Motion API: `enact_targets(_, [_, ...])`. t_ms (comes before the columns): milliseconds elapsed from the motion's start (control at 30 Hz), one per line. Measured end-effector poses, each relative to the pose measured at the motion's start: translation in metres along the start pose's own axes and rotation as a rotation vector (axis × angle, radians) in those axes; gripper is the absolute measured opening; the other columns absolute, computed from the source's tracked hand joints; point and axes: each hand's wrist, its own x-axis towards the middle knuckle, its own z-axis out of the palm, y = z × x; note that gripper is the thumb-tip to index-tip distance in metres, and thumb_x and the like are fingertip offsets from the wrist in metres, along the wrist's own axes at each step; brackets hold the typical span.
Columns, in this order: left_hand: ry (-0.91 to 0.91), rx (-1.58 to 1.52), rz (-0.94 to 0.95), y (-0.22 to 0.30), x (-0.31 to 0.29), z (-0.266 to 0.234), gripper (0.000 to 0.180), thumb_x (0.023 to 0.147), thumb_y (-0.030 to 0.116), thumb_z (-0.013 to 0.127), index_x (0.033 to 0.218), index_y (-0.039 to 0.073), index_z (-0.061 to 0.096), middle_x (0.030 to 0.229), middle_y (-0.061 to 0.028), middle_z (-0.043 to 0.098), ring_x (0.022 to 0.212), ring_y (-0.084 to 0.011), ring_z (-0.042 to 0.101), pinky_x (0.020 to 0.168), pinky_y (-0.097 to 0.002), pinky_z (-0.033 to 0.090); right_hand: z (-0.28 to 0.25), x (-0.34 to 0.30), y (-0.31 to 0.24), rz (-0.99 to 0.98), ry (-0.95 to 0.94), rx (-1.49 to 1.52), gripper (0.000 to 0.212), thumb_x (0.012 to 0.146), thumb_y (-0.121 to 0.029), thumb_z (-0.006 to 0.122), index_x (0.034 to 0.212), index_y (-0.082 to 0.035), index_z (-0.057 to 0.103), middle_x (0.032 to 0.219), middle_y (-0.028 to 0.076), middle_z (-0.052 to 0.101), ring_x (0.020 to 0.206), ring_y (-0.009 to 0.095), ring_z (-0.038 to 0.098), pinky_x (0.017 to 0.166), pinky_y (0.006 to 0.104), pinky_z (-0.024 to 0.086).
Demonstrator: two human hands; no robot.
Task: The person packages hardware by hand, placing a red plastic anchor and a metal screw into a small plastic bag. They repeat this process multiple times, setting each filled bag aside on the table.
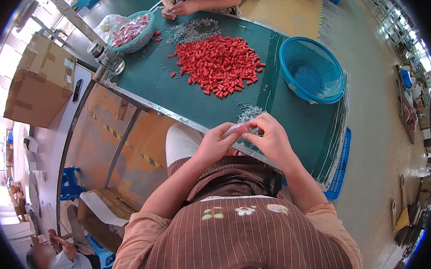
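Note:
At the near edge of the green-topped table (184, 104), my two hands meet. My left hand (215, 143) is closed on a small clear plastic bag (233, 130). The fingers of my right hand (271, 136) pinch together at the bag's other end, where something reddish shows; the fingers partly hide it. Just beyond my fingers lies a small heap of grey metal screws (249, 112). Farther back spreads a large pile of red, tube-like plastic pieces (219, 66), with more grey screws (195, 30) behind it.
A blue plastic basket (290, 79) stands at the table's right; a pale green basket (137, 45) of filled bags is at the far left, beside a clear jar (115, 65). Across the table, a co-worker's hands (182, 8) are close together. Cardboard box (40, 83) stands left.

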Motion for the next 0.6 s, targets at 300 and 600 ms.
enact_targets(300, [0.020, -0.048, -0.012, -0.009, 0.012, -0.032, 0.027, 0.095, 0.027, 0.059, 0.098, 0.001, 0.062, 0.067, 0.0014, 0.056, 0.053, -0.0042, 0.051, 0.048, -0.0198, 0.042, 0.025, 0.026, -0.009, -0.180, 0.028, -0.083, 0.021, 0.074, -0.016, 0.073, 0.089, -0.003, 0.065, 0.099, 0.011, 0.061, 0.097, 0.028, 0.058, 0.084, 0.0364, 0.047])
enact_targets(600, [0.085, 0.117, 0.119, -0.037, 0.004, -0.041, 0.029, 0.091, 0.029, 0.060, 0.088, 0.000, 0.059, 0.066, -0.0062, 0.059, 0.056, -0.0134, 0.058, 0.053, -0.0310, 0.048, 0.045, 0.023, 0.006, -0.012, -0.103, 0.156, 0.019, 0.077, -0.009, 0.073, 0.093, -0.004, 0.067, 0.097, 0.009, 0.064, 0.089, 0.022, 0.062, 0.076, 0.0303, 0.050])
